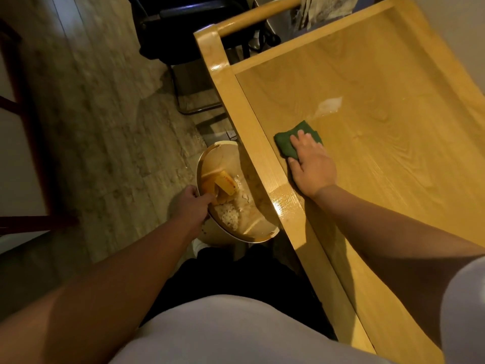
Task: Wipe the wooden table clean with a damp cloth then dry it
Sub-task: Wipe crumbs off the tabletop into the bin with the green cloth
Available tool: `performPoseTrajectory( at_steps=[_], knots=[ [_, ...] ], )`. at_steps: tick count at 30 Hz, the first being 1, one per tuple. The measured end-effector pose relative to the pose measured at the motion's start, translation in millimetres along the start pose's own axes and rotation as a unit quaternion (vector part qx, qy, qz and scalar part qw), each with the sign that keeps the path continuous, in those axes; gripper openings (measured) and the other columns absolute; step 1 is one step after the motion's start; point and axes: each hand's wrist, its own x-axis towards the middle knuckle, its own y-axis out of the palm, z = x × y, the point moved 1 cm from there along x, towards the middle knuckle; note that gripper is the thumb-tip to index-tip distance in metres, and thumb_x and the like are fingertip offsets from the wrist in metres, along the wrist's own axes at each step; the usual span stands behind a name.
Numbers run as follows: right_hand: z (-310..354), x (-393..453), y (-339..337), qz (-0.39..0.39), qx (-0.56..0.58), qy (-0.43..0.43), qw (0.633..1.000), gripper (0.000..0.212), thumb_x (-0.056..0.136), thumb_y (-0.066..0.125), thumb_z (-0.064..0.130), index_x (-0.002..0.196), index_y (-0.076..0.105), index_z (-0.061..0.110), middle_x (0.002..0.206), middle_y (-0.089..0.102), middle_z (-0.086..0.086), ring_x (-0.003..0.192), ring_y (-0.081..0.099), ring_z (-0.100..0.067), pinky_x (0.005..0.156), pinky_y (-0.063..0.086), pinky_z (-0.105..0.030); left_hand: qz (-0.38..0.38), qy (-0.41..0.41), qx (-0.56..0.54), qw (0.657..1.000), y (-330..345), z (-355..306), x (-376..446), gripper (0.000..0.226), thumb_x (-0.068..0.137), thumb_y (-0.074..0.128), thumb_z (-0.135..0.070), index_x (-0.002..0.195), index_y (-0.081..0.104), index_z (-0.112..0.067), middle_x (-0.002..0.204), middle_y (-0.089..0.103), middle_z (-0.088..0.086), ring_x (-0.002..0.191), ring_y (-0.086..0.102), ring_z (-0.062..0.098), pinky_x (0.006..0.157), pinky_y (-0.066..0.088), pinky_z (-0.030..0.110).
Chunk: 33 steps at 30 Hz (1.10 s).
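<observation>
The light wooden table (380, 106) fills the right side, its raised rim running diagonally. A folded dark green cloth (284, 143) lies flat on the tabletop close to that rim. My right hand (311, 164) presses down on the cloth with fingers spread over it. A pale wet smear (329, 105) glistens on the wood just beyond the cloth. Below the table edge, my left hand (193, 206) grips the rim of a round wooden-looking tray (210, 158), which holds rice scraps and yellowish food pieces (227, 187).
A wooden rod (259, 13) with a patterned fabric (322, 9) draped over it crosses the table's far end. A dark chair with metal legs (189, 48) stands on the stone-patterned floor beyond the tray. Dark wooden furniture (23, 127) sits at the left.
</observation>
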Motion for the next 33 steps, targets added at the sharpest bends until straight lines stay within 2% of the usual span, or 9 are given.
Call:
performPoseTrajectory(
  at_steps=[4, 10, 13, 17, 19, 22, 26, 29, 33],
  knots=[
    [33.0, -15.7, 12.9, 0.032, 0.006, -0.045, 0.998, 0.061, 0.097, 0.048, 0.043, 0.152, 0.035, 0.022, 0.160, 0.031, -0.004, 0.148, 0.026, -0.023, 0.119, 0.010, -0.035, -0.014, 0.012, -0.006, 1.000, 4.9, 5.2, -2.7, 0.022, 0.077, 0.075, -0.015, 0.081, 0.053, -0.018, 0.086, 0.063, 0.012, 0.079, 0.062, 0.029, 0.064, 0.050, 0.039],
    [76.6, -31.4, 29.4, 0.043, 0.061, -0.093, 0.993, 0.049, 0.095, 0.056, 0.023, 0.144, 0.050, 0.022, 0.156, 0.040, -0.001, 0.146, 0.033, -0.020, 0.119, 0.013, -0.035, -0.019, 0.014, -0.017, 1.000, 12.0, 10.1, -8.7, 0.022, 0.081, 0.073, -0.010, 0.085, 0.052, -0.017, 0.083, 0.059, 0.010, 0.068, 0.057, 0.022, 0.044, 0.041, 0.026],
    [91.6, -37.4, 34.3, 0.043, 0.083, -0.116, 0.989, 0.044, 0.088, 0.065, 0.014, 0.132, 0.060, 0.016, 0.142, 0.057, -0.008, 0.137, 0.047, -0.025, 0.117, 0.022, -0.037, -0.024, 0.019, -0.027, 0.999, 12.9, 11.5, -13.1, 0.023, 0.083, 0.072, -0.008, 0.083, 0.051, -0.018, 0.083, 0.055, 0.009, 0.068, 0.055, 0.021, 0.040, 0.041, 0.025],
    [102.2, -42.9, 32.3, 0.064, 0.119, -0.175, 0.975, 0.022, 0.087, 0.065, 0.015, 0.109, 0.069, 0.013, 0.101, 0.070, -0.010, 0.096, 0.063, -0.033, 0.088, 0.045, -0.037, -0.030, 0.022, -0.028, 0.999, 14.5, 11.0, -17.9, 0.026, 0.084, 0.071, -0.007, 0.082, 0.047, -0.017, 0.081, 0.054, 0.009, 0.068, 0.055, 0.020, 0.041, 0.041, 0.026],
    [103.8, -48.1, 32.2, 0.112, 0.140, -0.178, 0.968, 0.024, 0.091, 0.062, 0.018, 0.114, 0.069, 0.014, 0.100, 0.070, -0.012, 0.094, 0.062, -0.034, 0.079, 0.045, -0.037, -0.037, 0.023, -0.025, 0.999, 13.9, 11.6, -18.7, 0.024, 0.083, 0.069, -0.007, 0.084, 0.047, -0.015, 0.083, 0.052, 0.011, 0.071, 0.053, 0.023, 0.045, 0.042, 0.027],
    [103.7, -52.1, 25.6, 0.147, 0.288, -0.043, 0.945, 0.028, 0.097, 0.059, 0.019, 0.124, 0.065, 0.018, 0.110, 0.071, -0.008, 0.102, 0.064, -0.026, 0.084, 0.049, -0.034, -0.047, 0.018, -0.026, 0.998, 9.3, 13.9, -20.1, 0.021, 0.084, 0.069, -0.011, 0.091, 0.050, -0.014, 0.088, 0.052, 0.013, 0.077, 0.051, 0.025, 0.052, 0.041, 0.031],
    [97.1, -41.2, -0.6, 0.064, 0.518, 0.139, 0.842, 0.015, 0.101, 0.053, 0.019, 0.105, 0.063, 0.029, 0.101, 0.070, 0.004, 0.093, 0.067, -0.009, 0.076, 0.052, -0.021, -0.052, 0.006, -0.036, 0.998, -0.5, 17.5, -17.3, 0.018, 0.084, 0.070, -0.013, 0.088, 0.053, -0.015, 0.094, 0.057, 0.017, 0.081, 0.054, 0.028, 0.060, 0.043, 0.036],
    [75.1, -25.2, -23.9, -0.009, 0.572, 0.219, 0.790, 0.013, 0.102, 0.052, 0.024, 0.103, 0.060, 0.034, 0.097, 0.071, 0.004, 0.082, 0.070, -0.004, 0.061, 0.052, -0.014, -0.058, 0.005, -0.023, 0.998, 0.1, 13.7, -15.0, 0.019, 0.084, 0.070, -0.014, 0.089, 0.052, -0.013, 0.091, 0.053, 0.016, 0.077, 0.051, 0.025, 0.061, 0.041, 0.037],
    [24.5, -6.8, -47.5, -0.136, 0.533, 0.261, 0.793, 0.022, 0.103, 0.051, 0.021, 0.123, 0.060, 0.020, 0.109, 0.068, -0.002, 0.096, 0.065, -0.013, 0.074, 0.052, -0.020, -0.060, 0.014, -0.017, 0.998, 5.9, 5.8, -10.9, 0.018, 0.085, 0.070, -0.013, 0.092, 0.053, -0.012, 0.089, 0.053, 0.015, 0.076, 0.051, 0.025, 0.062, 0.043, 0.037]
  ],
)
